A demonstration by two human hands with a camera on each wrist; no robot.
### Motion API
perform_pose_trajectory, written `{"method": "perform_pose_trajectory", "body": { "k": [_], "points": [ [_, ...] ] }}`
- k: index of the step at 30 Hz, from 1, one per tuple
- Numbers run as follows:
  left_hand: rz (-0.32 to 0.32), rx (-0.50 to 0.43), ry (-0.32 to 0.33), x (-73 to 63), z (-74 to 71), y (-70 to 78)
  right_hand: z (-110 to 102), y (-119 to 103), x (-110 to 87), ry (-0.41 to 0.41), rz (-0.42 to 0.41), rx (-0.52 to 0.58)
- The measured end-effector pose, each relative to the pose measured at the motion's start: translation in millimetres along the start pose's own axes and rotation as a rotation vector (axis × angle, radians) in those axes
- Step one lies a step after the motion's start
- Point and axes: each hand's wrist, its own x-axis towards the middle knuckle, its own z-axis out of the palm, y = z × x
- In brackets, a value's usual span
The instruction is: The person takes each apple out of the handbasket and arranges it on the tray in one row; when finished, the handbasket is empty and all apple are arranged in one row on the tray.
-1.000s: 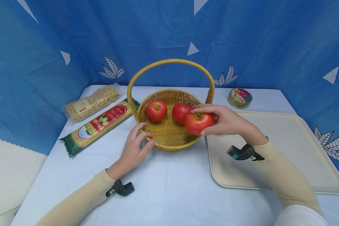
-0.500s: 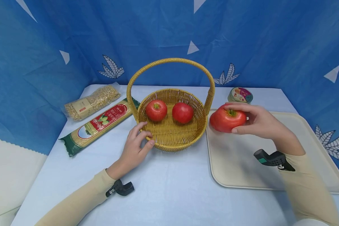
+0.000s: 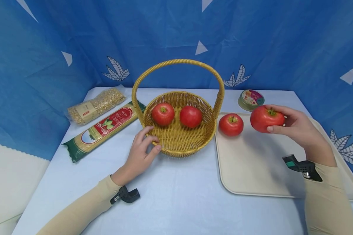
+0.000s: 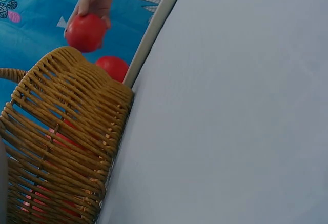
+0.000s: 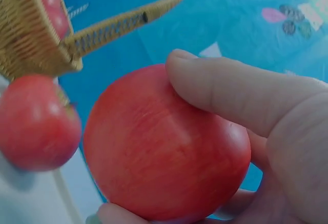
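Observation:
My right hand (image 3: 301,129) holds a red apple (image 3: 266,120) above the beige tray (image 3: 253,173), thumb on the near side and fingers over the top. The right wrist view shows this apple (image 5: 164,147) large under the thumb (image 5: 220,85). A second apple (image 3: 231,125) sits on the tray's left end. Two more apples, one on the left (image 3: 163,114) and one on the right (image 3: 191,117), lie in the handled wicker basket (image 3: 179,143). My left hand (image 3: 138,160) grips the basket's front-left rim, fingers bent over it; the left wrist view barely shows this hand.
Left of the basket lie a long pack of spaghetti (image 3: 103,129) and a clear bag of yellow kernels (image 3: 95,106). A round tin (image 3: 251,100) stands behind the tray. Blue cloth (image 3: 170,36) hangs behind the table. The basket's tall handle (image 3: 177,62) arches over it.
My right hand has carried its apple from the basket rightward over the tray, passing the apple that sits there. My left hand has stayed at the basket's rim.

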Motion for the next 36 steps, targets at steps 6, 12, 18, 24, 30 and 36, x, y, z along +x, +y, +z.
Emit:
{"method": "perform_pose_trajectory", "body": {
  "k": [6,12,18,24,30,36],
  "points": [
    [0.006,0.004,0.003,-0.2,1.0,-2.2,3.1,22.2,2.3,0.031,-0.001,0.029],
    [0.008,-0.001,-0.001,0.6,1.0,-1.9,7.2,33.5,7.5,0.055,0.037,0.036],
    [-0.003,-0.002,-0.004,0.4,0.4,-1.8,15.8,48.3,13.1,0.052,0.098,0.024],
    [-0.004,0.004,-0.012,-0.3,1.4,-2.4,21.7,60.9,11.1,0.046,0.132,-0.002],
    [0.0,0.007,-0.01,-0.2,1.2,-2.7,25.3,67.0,10.9,0.019,0.129,-0.02],
    [0.002,0.004,-0.005,-0.3,0.7,-2.9,28.5,68.5,14.1,-0.013,0.111,-0.076]
  ]
}}
